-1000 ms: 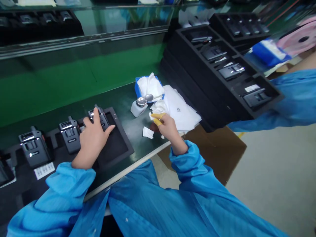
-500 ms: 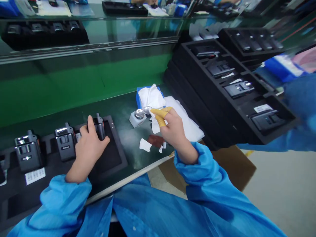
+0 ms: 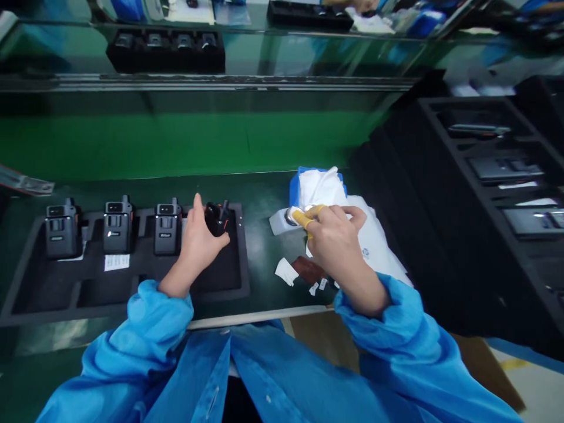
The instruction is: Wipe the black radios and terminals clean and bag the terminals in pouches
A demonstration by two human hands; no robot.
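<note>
My left hand (image 3: 198, 247) curls around a black two-way radio (image 3: 217, 218) at the right end of a black foam tray (image 3: 244, 252). Fingers and thumb hide part of that radio. Yellow finger cots cover fingertips of my right hand (image 3: 337, 238). It pinches a white wipe, mostly hidden by the fingers, against the metal top of a small white dispenser bottle (image 3: 279, 222). Behind the bottle stands a blue box with white tissues (image 3: 324, 185). Three more radios stand in the tray, among them the nearest one (image 3: 167, 228), and a printed label (image 3: 117, 262) lies below the middle one.
Beside my right hand lie a white sheet stack (image 3: 383, 247), a brown cloth scrap (image 3: 307, 269) and paper bits (image 3: 286, 271). Tall stacked black trays (image 3: 423, 194) with devices rise at the right. A green panel (image 3: 198, 138) with a ledge bounds the back.
My view has turned left, showing more of the tray. My right hand has moved onto the bottle's top with the wipe. My left hand stays around the radio.
</note>
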